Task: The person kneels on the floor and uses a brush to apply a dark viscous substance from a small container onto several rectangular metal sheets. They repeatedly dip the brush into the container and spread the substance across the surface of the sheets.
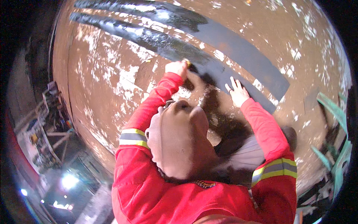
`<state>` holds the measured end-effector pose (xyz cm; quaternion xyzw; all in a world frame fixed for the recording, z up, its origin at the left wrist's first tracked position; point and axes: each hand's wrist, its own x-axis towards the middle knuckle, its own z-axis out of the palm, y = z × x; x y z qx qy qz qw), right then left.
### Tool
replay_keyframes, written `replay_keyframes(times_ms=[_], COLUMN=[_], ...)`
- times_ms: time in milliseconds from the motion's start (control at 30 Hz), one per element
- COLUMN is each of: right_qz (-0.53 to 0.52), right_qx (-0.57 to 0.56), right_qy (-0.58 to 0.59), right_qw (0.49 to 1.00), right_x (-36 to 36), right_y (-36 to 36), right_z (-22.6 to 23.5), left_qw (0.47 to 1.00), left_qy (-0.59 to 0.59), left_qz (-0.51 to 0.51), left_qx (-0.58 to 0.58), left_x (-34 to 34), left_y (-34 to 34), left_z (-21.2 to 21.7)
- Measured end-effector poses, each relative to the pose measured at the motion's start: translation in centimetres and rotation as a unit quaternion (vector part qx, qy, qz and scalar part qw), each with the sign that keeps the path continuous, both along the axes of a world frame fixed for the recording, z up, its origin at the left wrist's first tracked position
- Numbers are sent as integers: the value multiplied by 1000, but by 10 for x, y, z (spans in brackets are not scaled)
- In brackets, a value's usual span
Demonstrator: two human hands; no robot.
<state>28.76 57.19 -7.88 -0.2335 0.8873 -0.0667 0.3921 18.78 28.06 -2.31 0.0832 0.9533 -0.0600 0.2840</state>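
Two long grey strips lie side by side, running from the upper left to the right: the near strip (228, 74) and the far strip (244, 52). Toward their left ends both are coated with something black, glossy and wet-looking. My left hand (176, 68) is closed around what looks like a small brush (192, 68), with a bit of yellow by the fingers and a dark end against the near strip's lower edge. Most of its handle is hidden by the fist. My right hand (238, 92) rests with spread fingers on the near strip's edge, holding nothing.
Beneath the strips is a broad brown surface (108, 74) with worn whitish patches, and I kneel on it. Pale green bars (333, 112) stand at the right edge. A cluttered metal frame (48, 130) and a bright light (69, 181) show beyond the surface at lower left.
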Motion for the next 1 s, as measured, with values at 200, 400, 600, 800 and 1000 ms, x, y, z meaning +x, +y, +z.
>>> replay_keyframes(times_ms=[200, 400, 600, 800, 1000], right_qz=[28, 48, 39, 33, -87], right_qx=[43, 86, 99, 99, -229], right_qy=[-24, -25, -20, -11, 50], right_qw=[998, 995, 994, 995, 968], right_x=[-5, -6, -10, -18, -17], right_y=[-12, -9, -24, -31, -103], right_z=[11, 7, 1, 3, 16], left_qw=[994, 940, 922, 974, 989], left_qy=[27, 200, 205, 157, 85], left_qz=[78, 275, 256, 99, 30], left_qx=[76, 18, 204, 128, 114], left_x=[12, 16, 81, 101, 77], left_y=[-2, -59, -113, -111, -97], left_z=[3, 54, 169, 167, 107])
